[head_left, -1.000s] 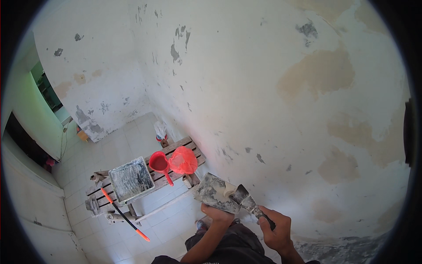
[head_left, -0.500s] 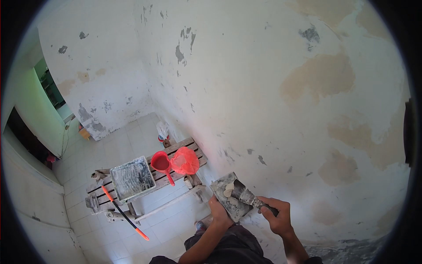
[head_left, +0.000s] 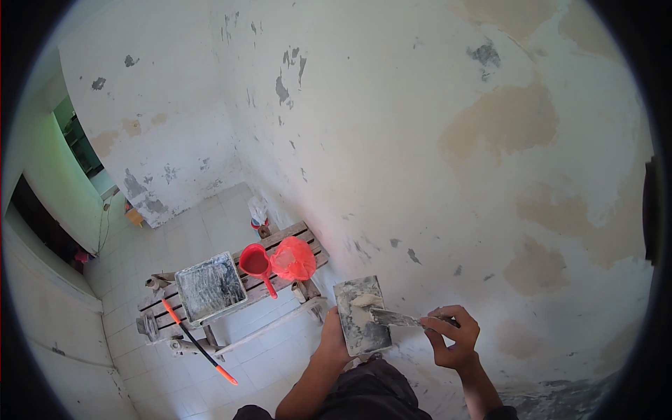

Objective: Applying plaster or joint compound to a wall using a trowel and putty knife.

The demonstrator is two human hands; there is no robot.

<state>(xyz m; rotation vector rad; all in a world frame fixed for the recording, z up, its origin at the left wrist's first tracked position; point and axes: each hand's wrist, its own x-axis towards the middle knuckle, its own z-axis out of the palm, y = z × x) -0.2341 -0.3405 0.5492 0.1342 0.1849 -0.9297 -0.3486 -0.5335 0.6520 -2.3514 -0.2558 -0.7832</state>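
Observation:
My left hand point(head_left: 334, 337) is closed on the left side of a grey, smeared rectangular plaster board point(head_left: 365, 339), held up in front of my body. A lump of pale putty point(head_left: 364, 300) lies on the board's upper half. In my right hand point(head_left: 455, 338) is a putty knife point(head_left: 396, 318), gripped by its dark handle. Its blade points left and rests on or just over the board beside the putty. Fingers beneath the board are hidden.
A slatted wooden bench point(head_left: 306, 241) stands at left on the tiled floor point(head_left: 150, 371). It carries a putty-smeared tray point(head_left: 208, 285), a red dipper point(head_left: 255, 260) and a red plastic bag point(head_left: 294, 259). An orange-and-black rod point(head_left: 199, 341) leans there. The patched wall point(head_left: 392, 154) rises ahead.
The putty knife has swung from a slant to nearly level, and my right hand has shifted slightly right. The board has turned more upright, and the putty on it looks more spread.

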